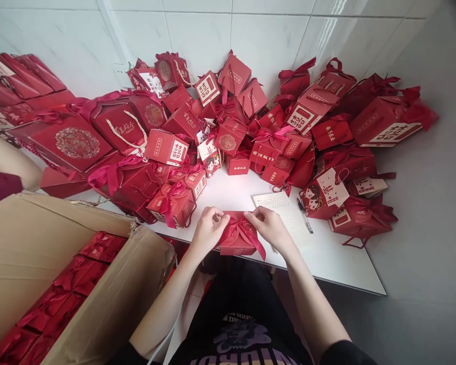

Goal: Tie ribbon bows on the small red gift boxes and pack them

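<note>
We read 囍 on a red box (166, 147).
Our left hand (212, 226) and right hand (270, 226) pinch the bow (234, 226) on a small box (235, 249).

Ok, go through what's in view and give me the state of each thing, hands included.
Left hand: pinching the ribbon
Right hand: pinching the ribbon
Ribbon: looped in a bow, tightness unclear
Red box between the hands: closed
Cardboard carton: open, red boxes inside
Notebook: lying page up, partly written on
Pen: lying at the notebook's edge; cap unclear
</note>
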Motion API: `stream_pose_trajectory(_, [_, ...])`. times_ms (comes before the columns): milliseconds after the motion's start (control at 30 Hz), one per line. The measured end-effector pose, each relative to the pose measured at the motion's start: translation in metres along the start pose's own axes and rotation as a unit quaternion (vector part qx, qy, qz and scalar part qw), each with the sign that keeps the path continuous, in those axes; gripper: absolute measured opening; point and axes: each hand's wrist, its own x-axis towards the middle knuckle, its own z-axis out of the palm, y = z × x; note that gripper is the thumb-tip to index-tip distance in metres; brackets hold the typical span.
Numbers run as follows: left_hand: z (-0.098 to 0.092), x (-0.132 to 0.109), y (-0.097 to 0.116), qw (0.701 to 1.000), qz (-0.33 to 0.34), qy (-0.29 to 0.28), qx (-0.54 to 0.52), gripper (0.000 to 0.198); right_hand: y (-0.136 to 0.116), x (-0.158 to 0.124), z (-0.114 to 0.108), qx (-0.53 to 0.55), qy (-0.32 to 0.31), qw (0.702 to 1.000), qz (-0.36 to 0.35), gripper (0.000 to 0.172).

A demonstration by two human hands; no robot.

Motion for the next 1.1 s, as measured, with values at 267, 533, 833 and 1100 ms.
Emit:
stream_pose_trajectory(267, [0.014,-0.013,0.003,0.99,-0.023,0.079,-0.112,0.02,0.012,-0.014,0.011,0.119,0.019,0.993,0.004,0.039])
stream_pose_trajectory(533, [0.023,-0.014,0.0,0.985,0.008,0.113,-0.131,0.01,0.018,-0.019,0.02,0.216,0.049,0.975,0.01,0.039])
stream_pose_trajectory(833, [0.023,-0.015,0.001,0.991,0.006,0.098,-0.094,0.004,0.027,-0.022,0.029,0.373,0.048,0.924,0.073,0.038])
stream_pose_trajectory(1100, [0.015,-0.014,-0.003,0.989,-0.036,0.071,-0.126,0.009,0.031,-0.018,0.015,0.319,-0.011,0.944,0.087,0.039])
